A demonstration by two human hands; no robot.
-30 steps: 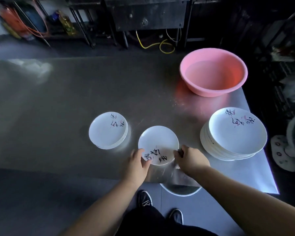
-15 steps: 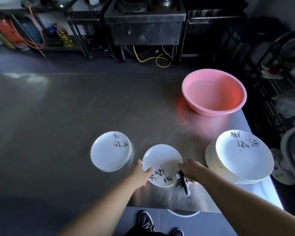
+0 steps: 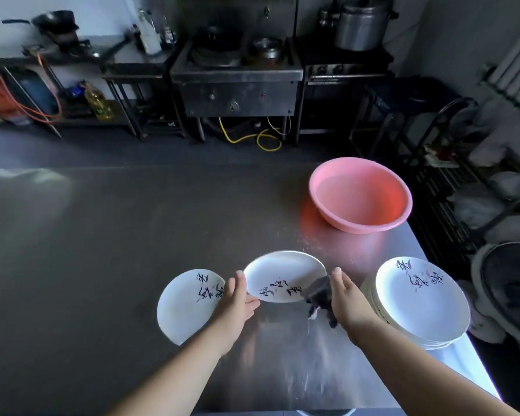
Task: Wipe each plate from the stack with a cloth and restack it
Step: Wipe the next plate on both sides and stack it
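A white plate [image 3: 282,273] with black lettering is lifted off the steel table and tilted, held between both hands. My left hand [image 3: 237,298] grips its left rim. My right hand [image 3: 347,298] is at its right rim and holds a dark cloth [image 3: 320,295] that hangs down below the plate. A short stack of small white plates [image 3: 183,307] lies to the left, partly behind my left wrist. A taller stack of larger plates [image 3: 418,307] stands to the right near the table's edge.
A pink basin [image 3: 360,195] sits at the table's far right. The steel table [image 3: 117,235] stretches left and back. Its right edge runs just beyond the tall stack. A stove, pots and shelves stand behind, and a fan is on the floor at right.
The plate has risen off the table and tilted up between both hands. The cloth now hangs from my right hand. The head view has lifted, showing more of the kitchen.
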